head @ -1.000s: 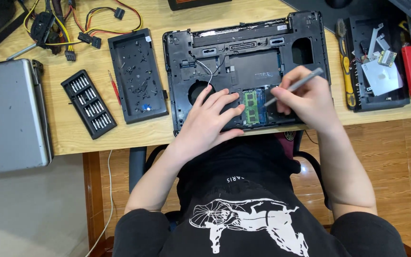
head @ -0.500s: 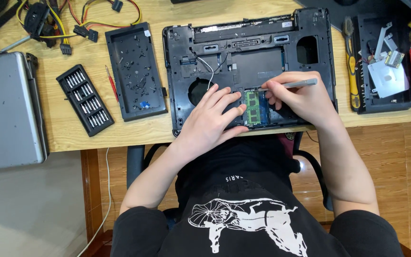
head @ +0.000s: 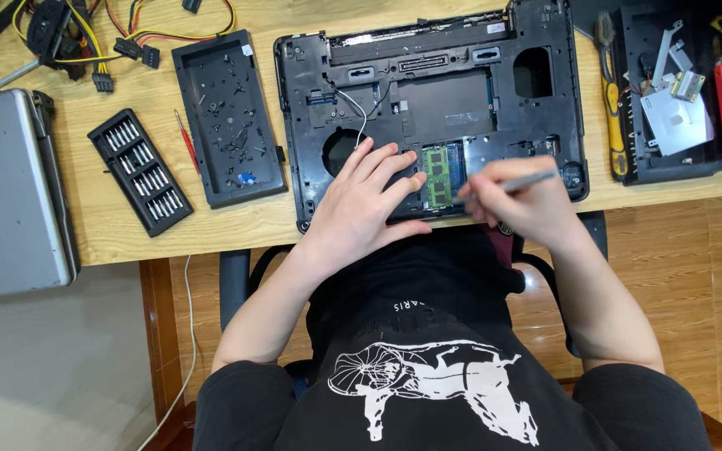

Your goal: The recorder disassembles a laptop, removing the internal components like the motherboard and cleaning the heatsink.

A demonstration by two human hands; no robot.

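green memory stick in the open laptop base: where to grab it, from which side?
Probably by its two short ends, pinched edge-on from above. The memory stick lies flat in a recess of the laptop base, so its faces offer no grip. The left hand rests just left of it, and the right hand, holding a grey tool, crowds the right, so come in from the far side.
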